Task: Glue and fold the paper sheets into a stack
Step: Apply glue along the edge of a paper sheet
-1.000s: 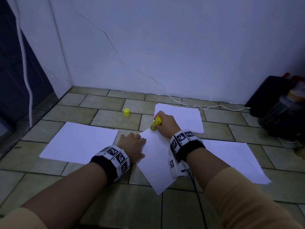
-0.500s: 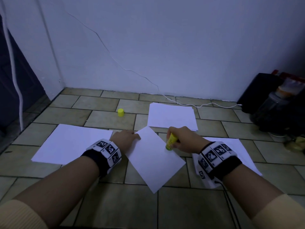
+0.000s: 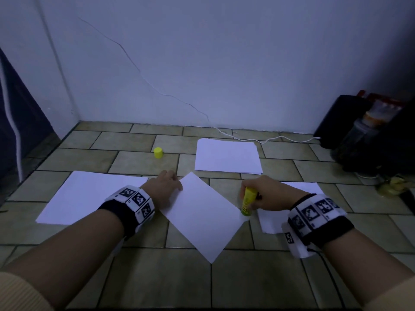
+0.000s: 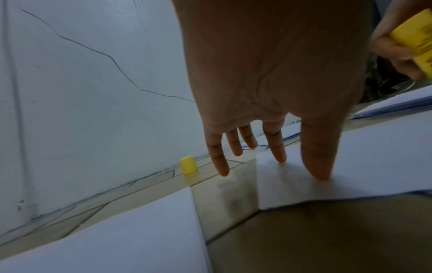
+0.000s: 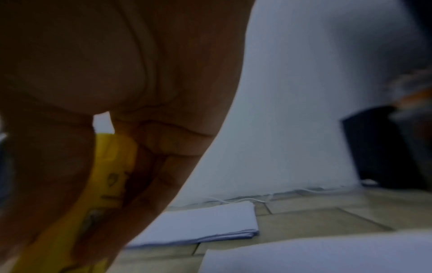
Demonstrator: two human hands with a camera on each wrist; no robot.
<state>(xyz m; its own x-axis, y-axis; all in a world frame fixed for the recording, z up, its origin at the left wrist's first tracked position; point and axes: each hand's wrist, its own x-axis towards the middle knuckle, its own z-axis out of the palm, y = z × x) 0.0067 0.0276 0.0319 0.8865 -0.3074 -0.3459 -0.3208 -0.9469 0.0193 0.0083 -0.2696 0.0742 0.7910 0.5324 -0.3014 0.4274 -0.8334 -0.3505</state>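
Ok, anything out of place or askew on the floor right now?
The sheet being glued lies diagonal to the floor tiles, unlike the squared stack behind it. The glue stick is at its right corner, the left hand pressing its left edge. The yellow cap stands apart. No spills or damage.

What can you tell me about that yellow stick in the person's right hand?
It is a glue stick, a yellow tube with dark print on its side and a greenish lower end. Its cap is off and stands on the floor tiles further back. The right hand grips the tube, fingers curled round it, tilted with the tip pressed down on the right corner of the middle sheet, which the left hand steadies.
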